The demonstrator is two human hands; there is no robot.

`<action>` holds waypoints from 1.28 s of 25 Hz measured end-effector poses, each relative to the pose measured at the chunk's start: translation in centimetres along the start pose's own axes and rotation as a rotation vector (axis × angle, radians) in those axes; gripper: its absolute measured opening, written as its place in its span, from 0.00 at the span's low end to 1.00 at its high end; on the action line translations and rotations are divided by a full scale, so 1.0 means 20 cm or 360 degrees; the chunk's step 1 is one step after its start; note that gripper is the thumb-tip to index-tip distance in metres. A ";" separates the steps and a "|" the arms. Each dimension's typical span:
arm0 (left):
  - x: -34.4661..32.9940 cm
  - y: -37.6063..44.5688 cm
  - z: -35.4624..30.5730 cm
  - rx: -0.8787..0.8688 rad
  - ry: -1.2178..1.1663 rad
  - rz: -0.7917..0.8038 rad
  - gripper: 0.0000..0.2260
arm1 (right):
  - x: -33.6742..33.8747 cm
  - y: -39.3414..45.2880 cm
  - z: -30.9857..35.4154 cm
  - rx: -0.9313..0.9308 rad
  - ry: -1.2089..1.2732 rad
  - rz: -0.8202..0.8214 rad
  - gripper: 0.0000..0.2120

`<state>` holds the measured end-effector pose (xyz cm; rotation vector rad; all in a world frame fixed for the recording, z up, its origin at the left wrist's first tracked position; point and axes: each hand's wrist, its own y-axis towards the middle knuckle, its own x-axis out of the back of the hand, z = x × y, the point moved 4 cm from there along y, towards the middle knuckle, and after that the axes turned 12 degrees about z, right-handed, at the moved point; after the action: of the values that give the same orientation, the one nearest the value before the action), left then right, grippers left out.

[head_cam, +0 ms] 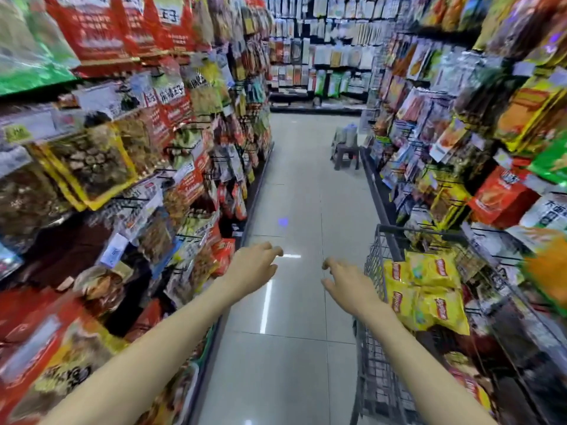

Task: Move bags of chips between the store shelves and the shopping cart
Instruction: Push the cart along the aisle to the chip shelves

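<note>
Head cam: both hands are out over the aisle floor point(294, 185), left hand point(254, 265) and right hand point(346, 283) loosely spread, holding nothing. Yellow bags of chips point(426, 289) are piled in the shopping cart point(376, 271) by the right-side shelves point(460, 124).

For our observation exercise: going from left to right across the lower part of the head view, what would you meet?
Left shelves of snack packets → left hand → bare aisle floor → right hand → shopping cart → yellow chip bags in the cart → right shelves.
</note>
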<state>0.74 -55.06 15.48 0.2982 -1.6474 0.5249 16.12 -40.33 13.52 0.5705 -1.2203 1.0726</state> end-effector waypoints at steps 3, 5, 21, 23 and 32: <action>-0.04 0.28 0.06 -0.0070 0.0016 0.0022 0.16 | -0.04 0.20 -0.05 -0.0064 -0.0012 -0.0065 0.16; -0.05 0.47 0.10 -0.0139 0.0049 0.0020 0.16 | -0.05 0.33 -0.11 -0.0123 0.0004 -0.0114 0.15; -0.25 1.74 -0.73 -0.1188 0.0435 0.0408 0.17 | -0.15 0.53 -1.00 -0.1259 0.0354 -0.0186 0.16; -0.32 1.86 -0.99 -0.1338 0.0424 0.0447 0.17 | -0.17 0.42 -1.20 -0.1441 0.0446 -0.0192 0.17; -0.64 2.00 -1.93 -0.1851 0.0619 0.0746 0.16 | -0.31 -0.15 -1.84 -0.2046 0.0745 -0.0266 0.19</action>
<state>16.69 -2.62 -0.80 -0.9990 -1.3798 -0.1022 36.01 -12.95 -2.62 -0.5419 -1.1455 0.1067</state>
